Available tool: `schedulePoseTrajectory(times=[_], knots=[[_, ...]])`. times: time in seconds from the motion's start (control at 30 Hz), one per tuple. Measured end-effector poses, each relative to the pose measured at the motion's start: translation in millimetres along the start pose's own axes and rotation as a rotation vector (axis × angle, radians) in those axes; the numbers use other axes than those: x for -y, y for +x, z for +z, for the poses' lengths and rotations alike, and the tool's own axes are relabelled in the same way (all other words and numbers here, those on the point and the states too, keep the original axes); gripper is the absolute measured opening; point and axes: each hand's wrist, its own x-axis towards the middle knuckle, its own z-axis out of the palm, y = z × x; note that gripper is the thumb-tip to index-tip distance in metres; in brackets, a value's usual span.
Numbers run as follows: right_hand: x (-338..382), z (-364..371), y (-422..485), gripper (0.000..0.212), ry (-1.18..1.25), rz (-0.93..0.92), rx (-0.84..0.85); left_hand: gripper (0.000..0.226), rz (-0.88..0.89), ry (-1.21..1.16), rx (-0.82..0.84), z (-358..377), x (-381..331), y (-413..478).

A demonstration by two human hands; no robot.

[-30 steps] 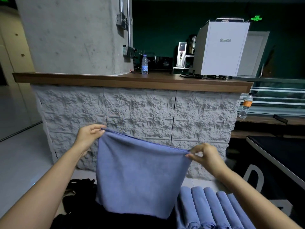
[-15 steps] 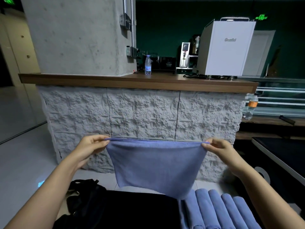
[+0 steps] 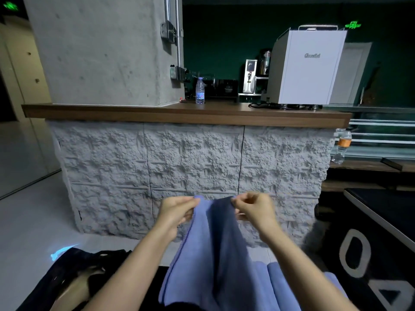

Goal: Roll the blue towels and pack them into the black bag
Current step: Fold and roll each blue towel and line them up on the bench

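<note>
A blue towel (image 3: 215,254) hangs in the air in front of me, folded lengthwise with a dark crease down its middle. My left hand (image 3: 177,212) pinches its top left corner and my right hand (image 3: 253,209) pinches its top right corner, the two hands close together. Below the towel, at the lower right, several rolled blue towels (image 3: 283,279) lie side by side, partly hidden by my right forearm. The black bag (image 3: 74,272) lies at the lower left, partly behind my left forearm.
A grey stone-faced counter (image 3: 193,171) with a wooden top stands straight ahead, carrying a water bottle (image 3: 200,90) and a white machine (image 3: 307,68). A black table edge (image 3: 381,212) is at the right. Pale floor stretches to the left.
Both hands have come together from wide apart, bringing the towel's top corners close. The towel, stretched flat before, now hangs folded in half lengthwise.
</note>
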Motion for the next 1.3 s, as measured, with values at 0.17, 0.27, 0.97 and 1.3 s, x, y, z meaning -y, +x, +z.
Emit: schedulePoseTrajectory(times=[0.17, 0.27, 0.97, 1.3], knots=[[1, 29, -8, 0.014, -0.114, -0.114, -0.002, 0.009, 0.1, 0.1, 0.062, 32, -1, -12], [1, 30, -11, 0.012, -0.108, -0.148, 0.028, 0.011, 0.169, 0.117, 0.056, 33, 0, -14], [15, -52, 29, 0.021, -0.611, -0.258, 0.711, 0.017, 0.19, 0.289, 0.337, -34, -29, 11], [-12, -49, 22, 0.002, -0.916, -0.481, 0.425, 0.017, 0.127, 0.345, 0.194, -21, 24, 10]])
